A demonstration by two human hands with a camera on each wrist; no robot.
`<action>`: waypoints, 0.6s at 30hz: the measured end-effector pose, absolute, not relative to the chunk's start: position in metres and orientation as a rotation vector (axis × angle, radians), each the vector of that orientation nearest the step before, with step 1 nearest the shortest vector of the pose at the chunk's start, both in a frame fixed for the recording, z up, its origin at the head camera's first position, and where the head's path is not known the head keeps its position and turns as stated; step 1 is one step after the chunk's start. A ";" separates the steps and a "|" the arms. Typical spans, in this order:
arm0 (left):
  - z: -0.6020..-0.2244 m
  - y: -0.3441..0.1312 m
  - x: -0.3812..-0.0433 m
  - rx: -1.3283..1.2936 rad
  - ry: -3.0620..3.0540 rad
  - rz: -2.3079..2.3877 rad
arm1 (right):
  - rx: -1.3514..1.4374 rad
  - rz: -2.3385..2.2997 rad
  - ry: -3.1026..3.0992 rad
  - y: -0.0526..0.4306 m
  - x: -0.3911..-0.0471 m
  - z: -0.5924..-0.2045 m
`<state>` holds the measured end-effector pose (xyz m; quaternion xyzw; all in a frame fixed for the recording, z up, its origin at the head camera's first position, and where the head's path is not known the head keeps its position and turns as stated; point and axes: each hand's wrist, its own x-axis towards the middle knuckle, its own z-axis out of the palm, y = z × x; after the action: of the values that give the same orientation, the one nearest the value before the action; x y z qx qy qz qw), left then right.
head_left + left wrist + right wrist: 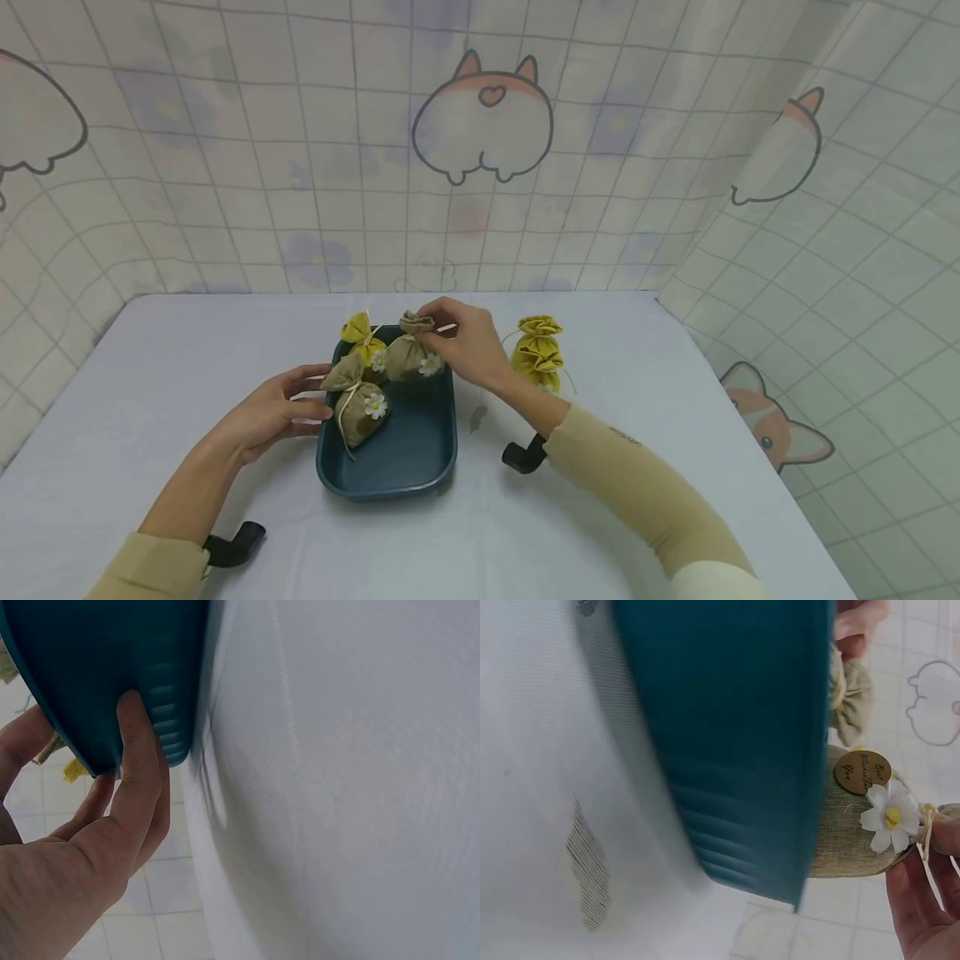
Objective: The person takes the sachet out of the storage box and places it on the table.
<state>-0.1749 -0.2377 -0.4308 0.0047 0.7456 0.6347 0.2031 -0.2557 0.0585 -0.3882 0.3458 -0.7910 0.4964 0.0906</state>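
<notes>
My right hand pinches the gathered neck of a beige drawstring pouch over the far right part of a dark teal tray. A white cloth flower and a round wooden tag sit on this pouch. My left hand rests its fairly straight fingers against the tray's outer left wall. Inside the tray, another beige pouch with a flower leans near the left rim. Behind it is a yellow pouch, partly hidden by the beige ones.
Two yellow pouches stand right of the tray, partly behind my right forearm. The white-covered table meets a tile-patterned curtain at its back edge. Black wrist-camera mounts stick out near both wrists.
</notes>
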 end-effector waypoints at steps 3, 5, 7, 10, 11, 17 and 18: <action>-0.431 -0.238 -0.174 0.015 2.083 1.773 | 1.033 1.478 -2.349 0.062 -0.253 -0.381; -0.431 -0.238 -0.174 0.014 2.084 1.774 | 1.034 1.478 -2.346 0.065 -0.250 -0.376; -0.431 -0.238 -0.174 0.014 2.085 1.774 | 1.039 1.473 -2.338 0.069 -0.248 -0.372; -0.431 -0.238 -0.174 0.006 2.083 1.777 | 1.032 1.456 -2.330 0.075 -0.244 -0.367; -0.431 -0.239 -0.174 0.006 2.082 1.778 | 1.032 1.455 -2.325 0.077 -0.244 -0.365; -0.432 -0.240 -0.175 0.026 2.076 1.783 | 1.013 1.486 -2.300 0.092 -0.239 -0.357; -0.432 -0.240 -0.175 0.027 2.074 1.784 | 1.003 1.489 -2.301 0.095 -0.238 -0.356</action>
<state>-0.1750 -0.2397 -0.4322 0.0097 0.7425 0.6387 0.2016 -0.2383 0.0951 -0.3556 0.3413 -0.7835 0.5071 0.1112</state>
